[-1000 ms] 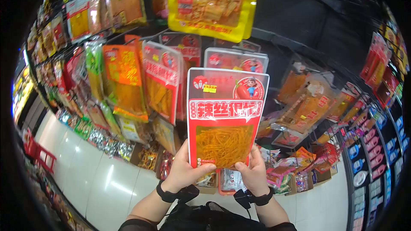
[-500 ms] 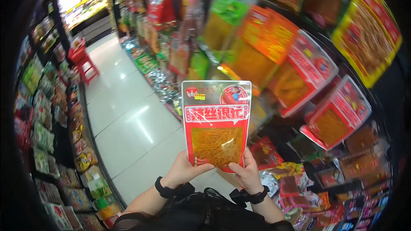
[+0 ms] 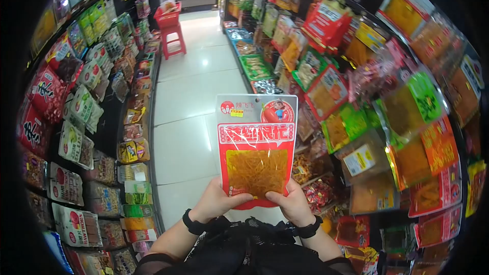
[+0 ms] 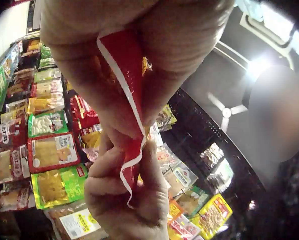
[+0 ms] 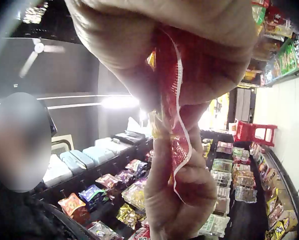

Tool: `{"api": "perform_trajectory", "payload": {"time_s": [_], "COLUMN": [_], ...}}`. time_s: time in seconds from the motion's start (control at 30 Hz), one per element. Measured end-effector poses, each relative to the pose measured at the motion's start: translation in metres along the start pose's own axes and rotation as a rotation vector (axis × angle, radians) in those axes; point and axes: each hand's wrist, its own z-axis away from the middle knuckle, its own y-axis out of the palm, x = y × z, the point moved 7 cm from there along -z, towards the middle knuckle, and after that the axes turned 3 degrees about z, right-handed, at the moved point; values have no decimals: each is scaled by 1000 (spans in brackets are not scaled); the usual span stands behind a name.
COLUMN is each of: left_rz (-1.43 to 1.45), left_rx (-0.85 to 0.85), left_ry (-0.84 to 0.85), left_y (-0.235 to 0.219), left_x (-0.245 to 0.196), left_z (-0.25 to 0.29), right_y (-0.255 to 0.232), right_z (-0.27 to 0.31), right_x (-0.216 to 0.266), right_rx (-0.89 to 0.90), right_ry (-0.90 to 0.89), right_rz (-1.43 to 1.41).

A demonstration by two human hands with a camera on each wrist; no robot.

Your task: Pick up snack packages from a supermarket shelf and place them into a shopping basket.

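Observation:
A red and grey snack packet with a yellow window showing thin orange strips stands upright before the person's body in the head view. The left hand pinches its lower left corner, thumb across the front. At the lower right corner the right hand pinches it the same way, its other fingers behind the packet. In the left wrist view the packet's wavy white edge runs between thumb and fingers. The right wrist view shows the packet's opposite edge, likewise held.
Shelves of hanging snack packets line both sides, with hawthorn packets on the left and an orange-topped packet on the right. Between them a tiled aisle runs ahead. A red basket sits on a red stool further along.
The view has swung left from the right-hand rack to face down the aisle. Both hands keep hold of the packet, which stays in front of the body.

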Motion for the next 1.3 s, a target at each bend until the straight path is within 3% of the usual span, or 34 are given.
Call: {"api": "perform_trajectory", "payload": {"time_s": [0.27,0.43,0.57,0.67,0.83,0.93,1.1,1.2,1.3], "left_rz": [56,67,115,-13,72,125,154,-26,51], "left_rx": [-166,-271,-393,-457,-565,-627,-666,-694,-644], "left_ry": [-91,-54,-24,38,25,6,22,-20,86], "left_y": [-90,-132,-165,-190,-230,-262,-335,-392,-450], "left_x": [15,11,-10,-23,-27,-28,-28,-48,-66], "left_z": [-28,-73,-128,-166,-210,-228,-271,-299,-334], "right_y": [36,39,36,39,50,62,92,119,142], "right_z": [-102,-178,-253,-306,-384,-425,-507,-561,-620], "right_x": [-26,-27,-17,-4,2,-11,-25,-25,-21], "right_rx": [125,186,395,451,494,507,510,500,524], "right_ry": [127,150,148,192,259,285,299,280,245], "right_rz": [267,336,238,255,390,291,326,341,346]}}
